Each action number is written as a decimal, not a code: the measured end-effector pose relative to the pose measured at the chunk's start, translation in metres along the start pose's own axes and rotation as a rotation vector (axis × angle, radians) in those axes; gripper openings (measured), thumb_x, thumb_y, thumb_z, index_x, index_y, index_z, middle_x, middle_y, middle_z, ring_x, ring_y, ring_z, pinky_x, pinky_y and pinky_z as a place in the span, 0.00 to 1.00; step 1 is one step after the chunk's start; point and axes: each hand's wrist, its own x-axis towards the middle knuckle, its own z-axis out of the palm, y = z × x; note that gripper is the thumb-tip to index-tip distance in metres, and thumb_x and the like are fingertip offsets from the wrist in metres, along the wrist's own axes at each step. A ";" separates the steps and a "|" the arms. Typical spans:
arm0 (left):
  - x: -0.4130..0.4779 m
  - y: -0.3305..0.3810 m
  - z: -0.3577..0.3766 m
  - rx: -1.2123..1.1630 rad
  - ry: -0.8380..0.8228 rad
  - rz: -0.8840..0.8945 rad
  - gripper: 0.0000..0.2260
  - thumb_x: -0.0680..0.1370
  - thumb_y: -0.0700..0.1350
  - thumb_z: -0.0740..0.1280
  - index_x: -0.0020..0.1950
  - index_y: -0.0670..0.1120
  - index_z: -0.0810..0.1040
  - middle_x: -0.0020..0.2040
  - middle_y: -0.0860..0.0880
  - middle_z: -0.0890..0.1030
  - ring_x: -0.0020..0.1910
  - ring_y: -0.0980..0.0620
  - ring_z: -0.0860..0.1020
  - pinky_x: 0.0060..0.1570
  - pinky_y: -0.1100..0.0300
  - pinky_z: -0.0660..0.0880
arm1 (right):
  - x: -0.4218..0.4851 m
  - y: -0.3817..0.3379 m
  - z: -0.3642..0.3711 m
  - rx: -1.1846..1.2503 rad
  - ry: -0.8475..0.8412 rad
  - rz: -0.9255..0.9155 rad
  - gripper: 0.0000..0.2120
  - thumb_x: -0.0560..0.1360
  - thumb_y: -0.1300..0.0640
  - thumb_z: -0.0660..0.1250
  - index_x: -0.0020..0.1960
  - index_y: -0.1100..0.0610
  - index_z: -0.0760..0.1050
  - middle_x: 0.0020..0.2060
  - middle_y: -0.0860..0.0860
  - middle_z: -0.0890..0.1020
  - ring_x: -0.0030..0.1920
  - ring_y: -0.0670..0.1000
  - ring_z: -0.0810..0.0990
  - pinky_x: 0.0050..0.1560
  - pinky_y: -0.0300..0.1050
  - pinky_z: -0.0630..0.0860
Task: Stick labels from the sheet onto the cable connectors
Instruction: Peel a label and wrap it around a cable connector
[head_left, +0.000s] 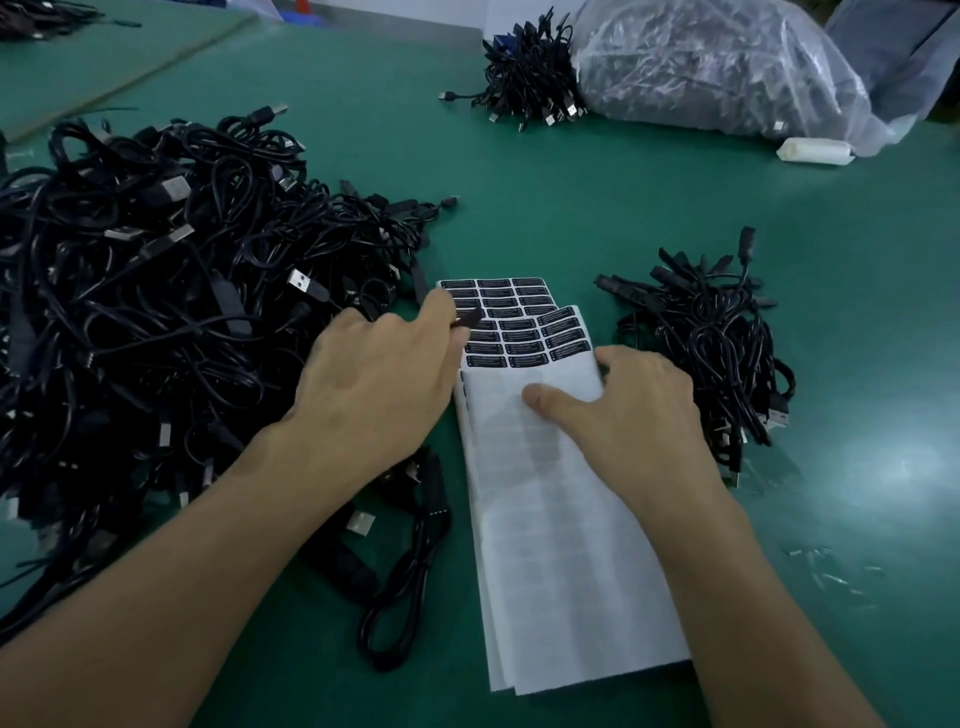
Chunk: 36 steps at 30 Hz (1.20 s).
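Labels, black and set in rows, cover the far end of the stack of sheets lying on the green counter straight ahead of me. My left hand reaches over the stack's left edge. Its fingers pinch a small black strip between thumb and forefinger. It looks like a label lifted from the sheet, though it is too small for me to be sure.

My right hand grips the top sheet on its white part, thumb pressed flat on the paper and the other fingers curled round the right edge.

A big heap of cables, black with silver USB plugs, sits just left of the stack, and one coiled cable lies under my left forearm. A smaller bundle rests just right of my right hand. Far across the counter are another bundle of cables, a clear plastic bag beside it and a white roll.
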 end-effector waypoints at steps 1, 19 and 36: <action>0.000 0.000 0.000 -0.023 0.022 0.006 0.09 0.82 0.52 0.45 0.51 0.49 0.60 0.27 0.52 0.70 0.24 0.47 0.65 0.40 0.52 0.66 | 0.000 0.000 0.000 0.041 0.015 -0.007 0.20 0.71 0.38 0.73 0.51 0.53 0.78 0.50 0.51 0.78 0.51 0.53 0.77 0.52 0.52 0.76; 0.001 0.033 -0.001 -1.104 0.123 -0.175 0.16 0.73 0.46 0.70 0.39 0.58 0.62 0.39 0.56 0.80 0.34 0.59 0.75 0.37 0.62 0.74 | -0.001 -0.011 -0.008 0.667 -0.303 -0.146 0.14 0.77 0.57 0.69 0.47 0.70 0.78 0.42 0.72 0.78 0.39 0.53 0.72 0.41 0.53 0.69; 0.001 0.032 -0.001 -0.740 -0.195 -0.133 0.24 0.65 0.56 0.80 0.38 0.53 0.63 0.46 0.64 0.80 0.38 0.61 0.78 0.40 0.55 0.76 | 0.010 0.007 -0.017 0.760 -0.159 0.113 0.08 0.74 0.68 0.70 0.38 0.61 0.83 0.30 0.54 0.84 0.28 0.47 0.80 0.27 0.36 0.75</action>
